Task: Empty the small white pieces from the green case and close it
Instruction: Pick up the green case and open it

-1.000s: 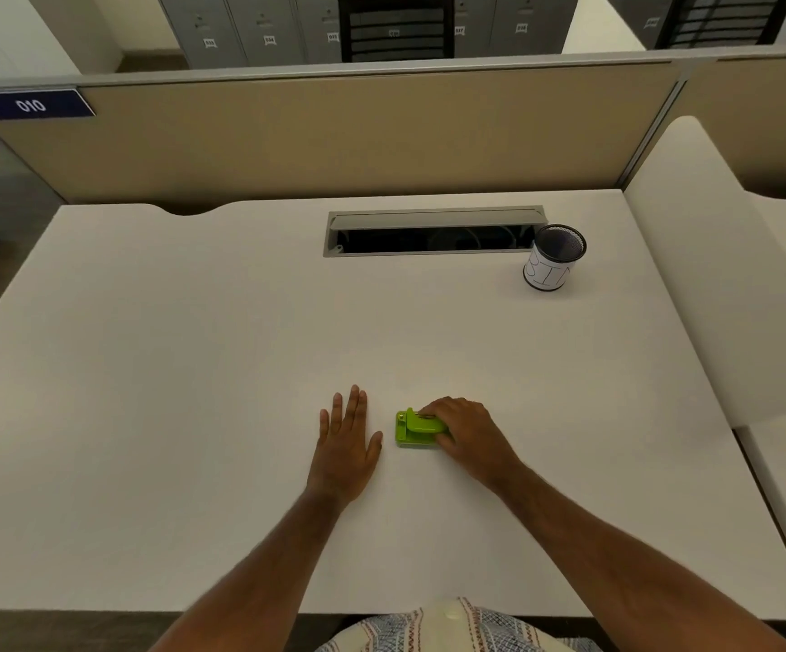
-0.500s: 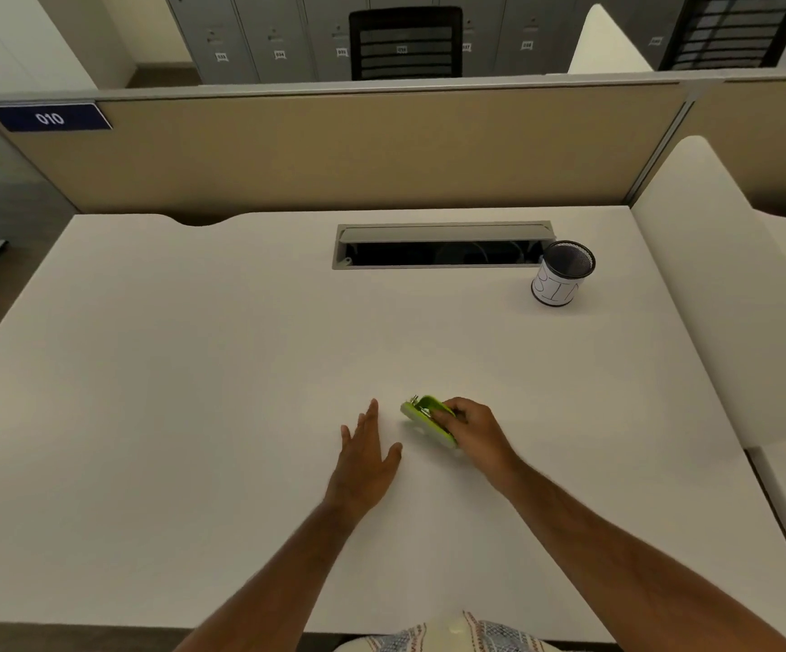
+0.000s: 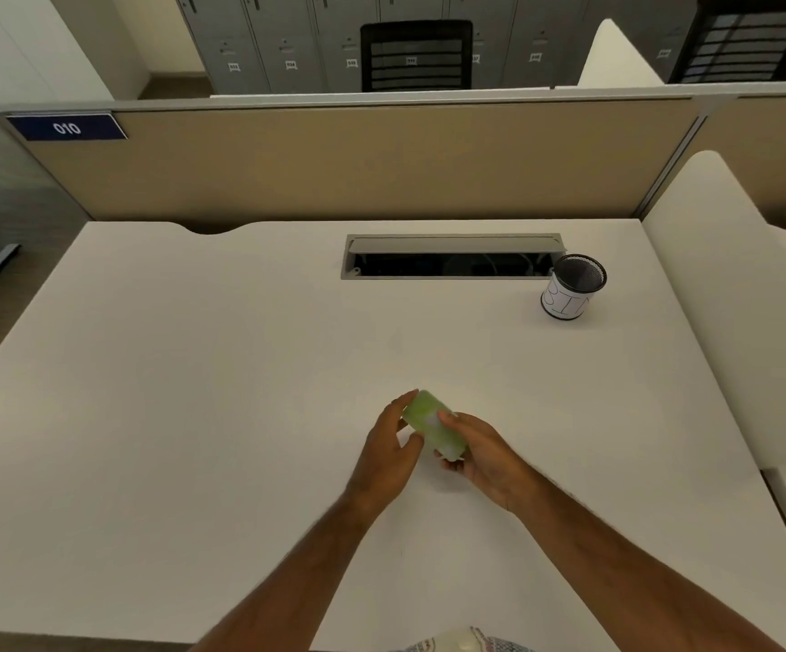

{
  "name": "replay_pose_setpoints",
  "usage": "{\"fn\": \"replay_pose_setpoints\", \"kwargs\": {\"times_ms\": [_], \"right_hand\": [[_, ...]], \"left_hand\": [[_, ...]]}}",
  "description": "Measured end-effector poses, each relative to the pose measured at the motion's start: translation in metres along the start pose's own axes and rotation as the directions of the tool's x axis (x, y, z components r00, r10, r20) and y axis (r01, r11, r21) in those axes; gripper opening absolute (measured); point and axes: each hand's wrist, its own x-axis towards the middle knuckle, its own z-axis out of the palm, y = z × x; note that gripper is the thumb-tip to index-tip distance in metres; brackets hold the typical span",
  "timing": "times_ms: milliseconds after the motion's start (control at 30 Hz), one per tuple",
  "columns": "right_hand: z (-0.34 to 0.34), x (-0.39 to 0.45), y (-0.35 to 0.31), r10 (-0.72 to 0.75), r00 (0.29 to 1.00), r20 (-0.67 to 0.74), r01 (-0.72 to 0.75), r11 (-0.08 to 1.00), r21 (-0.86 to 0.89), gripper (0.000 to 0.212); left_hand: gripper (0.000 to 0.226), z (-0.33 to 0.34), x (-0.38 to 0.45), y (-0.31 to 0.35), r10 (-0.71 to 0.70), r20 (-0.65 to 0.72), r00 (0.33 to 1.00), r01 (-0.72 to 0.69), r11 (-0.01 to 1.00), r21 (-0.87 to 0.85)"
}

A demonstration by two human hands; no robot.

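The small green case is lifted off the white desk, blurred by motion and tilted with one end up and away from me. My right hand grips its near end from the right. My left hand has fingers on its far-left end and thumb against its side. A pale patch shows on the case, but I cannot tell whether the case stands open, and no white pieces are visible.
A black mesh cup with a white paper label stands at the desk's back right, next to an open cable slot. A beige partition closes the back edge and a white divider the right side.
The case lay on the desk under my right hand; that hand lifted and tilted it. My left hand left the desk surface and took hold of the case too.
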Motion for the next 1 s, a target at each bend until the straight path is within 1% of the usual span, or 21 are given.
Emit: {"fn": "replay_pose_setpoints", "kwargs": {"times_ms": [67,133,233,300,400,500,600,633,767,900,1000], "right_hand": [[0.000,0.000,-0.001,-0.025,0.999,-0.020,0.025,1.000,0.006,0.045],[-0.001,-0.002,-0.004,-0.044,0.999,-0.005,0.044,0.999,0.026,0.045],[-0.001,-0.008,-0.012,-0.064,0.998,0.028,0.063,0.998,0.028,0.039],[-0.003,-0.011,-0.017,-0.066,0.997,0.048,0.065,0.998,0.013,0.036],[-0.005,-0.017,-0.024,-0.058,0.994,0.095,0.063,0.997,-0.049,0.037],[-0.007,-0.022,-0.032,-0.029,0.988,0.150,0.046,0.993,-0.109,0.038],[-0.010,-0.024,-0.039,-0.011,0.982,0.186,0.041,0.986,-0.159,0.050],[-0.010,-0.024,-0.040,-0.008,0.981,0.192,0.042,0.984,-0.171,0.052],[-0.008,-0.025,-0.045,-0.007,0.981,0.192,0.048,0.977,-0.208,0.043],[-0.004,-0.026,-0.045,-0.001,0.981,0.195,0.047,0.971,-0.234,0.042],[-0.003,-0.026,-0.045,-0.030,0.989,0.144,0.073,0.951,-0.302,0.046]], "left_hand": [[0.061,-0.003,0.000,0.006,0.004,0.035,0.999,-0.005,1.000,0.011],[0.066,-0.006,0.001,0.009,0.015,0.069,0.997,-0.015,1.000,-0.007],[0.070,-0.012,0.000,0.009,0.047,0.100,0.994,-0.047,0.999,0.001],[0.069,-0.016,-0.001,0.010,0.072,0.104,0.992,-0.071,0.997,-0.008],[0.060,-0.020,0.000,0.012,0.091,0.075,0.993,-0.087,0.995,-0.053],[0.057,-0.024,0.000,0.016,0.083,0.079,0.993,-0.075,0.993,-0.096],[0.050,-0.028,-0.002,0.021,0.070,0.146,0.987,-0.056,0.994,-0.098],[0.048,-0.029,-0.002,0.022,0.061,0.172,0.983,-0.043,0.994,-0.105],[0.054,-0.028,-0.004,0.026,0.028,0.247,0.969,0.007,0.990,-0.141],[0.049,-0.025,-0.003,0.027,0.029,0.226,0.974,0.020,0.977,-0.211],[0.048,-0.024,-0.003,0.027,0.030,0.191,0.981,0.018,0.970,-0.244]]}}
